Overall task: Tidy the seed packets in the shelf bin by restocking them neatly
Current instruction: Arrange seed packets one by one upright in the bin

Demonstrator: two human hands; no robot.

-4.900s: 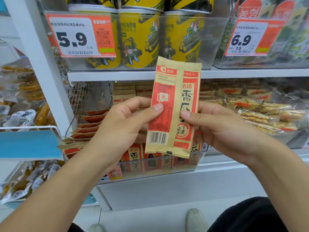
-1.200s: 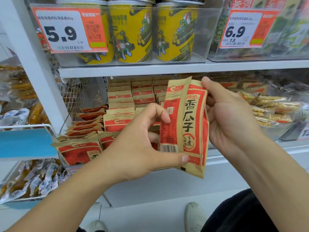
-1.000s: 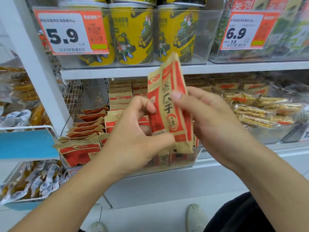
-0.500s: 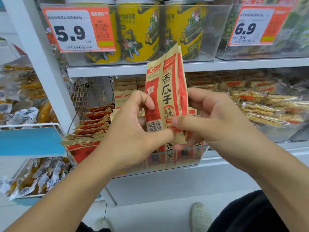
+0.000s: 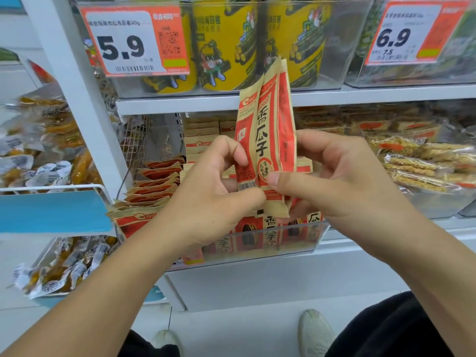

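Upright in front of the shelf is a small stack of red-and-tan seed packets (image 5: 268, 140), held between both hands. My left hand (image 5: 206, 194) pinches the stack's lower left edge with thumb and forefinger. My right hand (image 5: 342, 176) grips its right side, thumb across the front near the bottom. Behind and below stands the clear shelf bin (image 5: 296, 243), with more of the same packets upright along its front. A leaning row of packets (image 5: 152, 186) fills the bin's left side, and further packets (image 5: 201, 140) stand at the back.
Yellow snack tubs (image 5: 224, 45) sit in a clear bin on the shelf above, behind orange price tags (image 5: 134, 39). Bagged snack bars (image 5: 422, 161) lie to the right. A white upright post (image 5: 69, 81) and wire baskets of wrapped snacks (image 5: 59, 269) are on the left.
The packets went from flat and facing me to turned edge-on and gathered together between both hands. My right thumb slid down to the lower front, and the stack stays upright above the bin.
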